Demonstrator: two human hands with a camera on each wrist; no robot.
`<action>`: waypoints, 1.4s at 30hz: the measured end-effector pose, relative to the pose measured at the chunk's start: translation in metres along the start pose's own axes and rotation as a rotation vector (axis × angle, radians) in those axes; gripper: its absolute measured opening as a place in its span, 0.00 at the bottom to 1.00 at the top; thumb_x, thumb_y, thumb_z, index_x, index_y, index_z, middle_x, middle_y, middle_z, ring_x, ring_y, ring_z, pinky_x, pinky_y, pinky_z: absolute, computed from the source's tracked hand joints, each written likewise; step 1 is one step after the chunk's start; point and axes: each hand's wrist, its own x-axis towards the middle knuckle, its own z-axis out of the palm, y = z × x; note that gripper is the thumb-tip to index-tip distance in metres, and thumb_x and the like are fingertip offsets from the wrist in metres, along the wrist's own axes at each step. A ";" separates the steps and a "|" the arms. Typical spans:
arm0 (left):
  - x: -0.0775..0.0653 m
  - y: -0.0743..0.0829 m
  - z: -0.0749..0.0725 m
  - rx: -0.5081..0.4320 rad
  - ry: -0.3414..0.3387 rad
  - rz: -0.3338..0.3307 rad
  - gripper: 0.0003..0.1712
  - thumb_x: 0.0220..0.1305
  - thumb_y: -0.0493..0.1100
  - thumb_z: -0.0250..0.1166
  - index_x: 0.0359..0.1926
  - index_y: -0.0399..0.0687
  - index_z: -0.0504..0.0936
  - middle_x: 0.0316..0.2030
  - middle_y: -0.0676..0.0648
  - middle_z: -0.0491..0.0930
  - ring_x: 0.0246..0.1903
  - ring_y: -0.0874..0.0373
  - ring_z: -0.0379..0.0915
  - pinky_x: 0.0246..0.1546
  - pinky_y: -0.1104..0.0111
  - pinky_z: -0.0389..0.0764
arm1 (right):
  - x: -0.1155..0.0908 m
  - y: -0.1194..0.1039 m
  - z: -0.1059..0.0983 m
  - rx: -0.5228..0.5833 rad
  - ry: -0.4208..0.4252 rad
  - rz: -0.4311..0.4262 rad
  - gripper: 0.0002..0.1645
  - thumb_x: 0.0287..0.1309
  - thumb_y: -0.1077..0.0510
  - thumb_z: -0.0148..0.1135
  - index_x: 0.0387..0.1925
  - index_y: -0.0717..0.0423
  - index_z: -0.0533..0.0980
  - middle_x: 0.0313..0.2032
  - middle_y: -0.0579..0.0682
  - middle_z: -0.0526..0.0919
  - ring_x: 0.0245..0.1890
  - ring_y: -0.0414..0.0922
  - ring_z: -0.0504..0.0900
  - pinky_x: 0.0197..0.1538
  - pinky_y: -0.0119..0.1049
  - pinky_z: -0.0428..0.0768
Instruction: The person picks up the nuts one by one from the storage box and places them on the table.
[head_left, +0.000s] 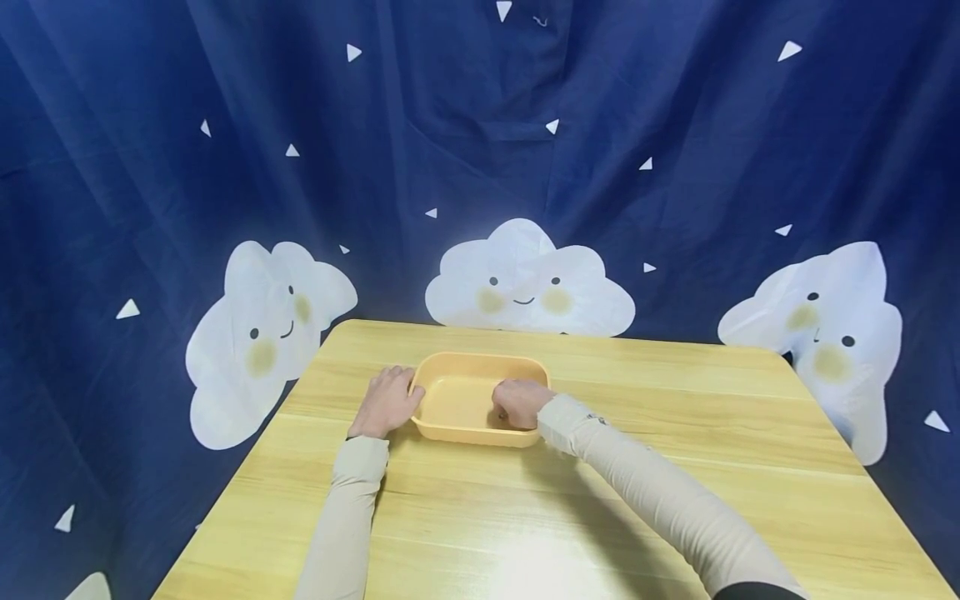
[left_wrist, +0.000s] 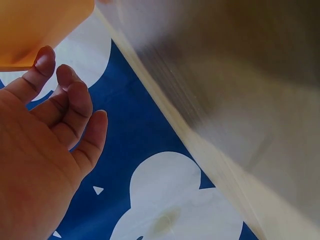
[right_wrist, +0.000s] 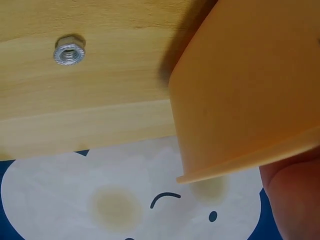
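Note:
A shallow orange plastic basin with rounded corners rests on the wooden table. My left hand grips its left rim, the thumb over the edge and the fingers outside. In the left wrist view, one fingertip of the left hand touches the basin wall, while the other fingers are bent. Inside the basin's right part, my right hand reaches down with curled fingers. A small dark spot shows below them; what they hold, if anything, is hidden. The right wrist view shows a metal flange nut on the table outside the basin.
The pale wooden table reaches back to a dark blue curtain printed with white smiling clouds and small triangles. My right forearm crosses the table from the lower right. The table's left edge runs close to the left hand.

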 end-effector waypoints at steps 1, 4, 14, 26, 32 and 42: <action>0.000 0.000 0.000 0.002 0.000 0.000 0.21 0.70 0.47 0.54 0.53 0.40 0.83 0.47 0.37 0.84 0.51 0.39 0.77 0.55 0.43 0.74 | -0.001 0.000 -0.001 0.012 -0.006 0.005 0.13 0.58 0.74 0.64 0.30 0.53 0.83 0.36 0.45 0.88 0.36 0.41 0.82 0.43 0.35 0.83; 0.000 0.000 0.000 0.010 -0.001 0.007 0.20 0.70 0.47 0.54 0.52 0.39 0.83 0.47 0.36 0.84 0.50 0.38 0.77 0.54 0.43 0.75 | -0.003 0.001 -0.002 0.043 -0.017 0.022 0.18 0.56 0.75 0.65 0.41 0.53 0.86 0.46 0.47 0.90 0.49 0.46 0.88 0.53 0.38 0.86; 0.000 0.000 0.000 0.012 0.006 0.014 0.19 0.70 0.47 0.55 0.50 0.39 0.83 0.46 0.37 0.84 0.48 0.39 0.78 0.53 0.44 0.76 | -0.005 0.008 -0.004 0.043 -0.002 -0.010 0.17 0.53 0.78 0.63 0.36 0.57 0.86 0.38 0.47 0.90 0.41 0.44 0.88 0.44 0.34 0.85; -0.002 0.001 -0.001 -0.012 0.008 -0.003 0.23 0.71 0.47 0.56 0.57 0.36 0.82 0.51 0.35 0.84 0.53 0.37 0.77 0.58 0.42 0.74 | -0.013 0.018 -0.014 0.104 0.033 -0.125 0.29 0.48 0.81 0.49 0.12 0.48 0.55 0.15 0.39 0.48 0.18 0.37 0.46 0.22 0.28 0.50; -0.001 0.001 -0.003 -0.014 0.004 0.004 0.23 0.71 0.47 0.55 0.57 0.35 0.81 0.50 0.34 0.84 0.52 0.37 0.77 0.57 0.41 0.74 | -0.018 0.024 -0.022 0.127 0.030 -0.077 0.30 0.42 0.82 0.49 0.11 0.45 0.55 0.16 0.40 0.53 0.19 0.37 0.52 0.24 0.27 0.57; 0.000 -0.002 0.000 -0.014 0.006 0.008 0.23 0.71 0.47 0.55 0.58 0.37 0.82 0.51 0.36 0.84 0.52 0.38 0.78 0.56 0.42 0.75 | -0.026 0.030 -0.035 0.167 0.002 -0.016 0.23 0.47 0.76 0.64 0.16 0.51 0.66 0.20 0.42 0.66 0.22 0.38 0.62 0.28 0.31 0.68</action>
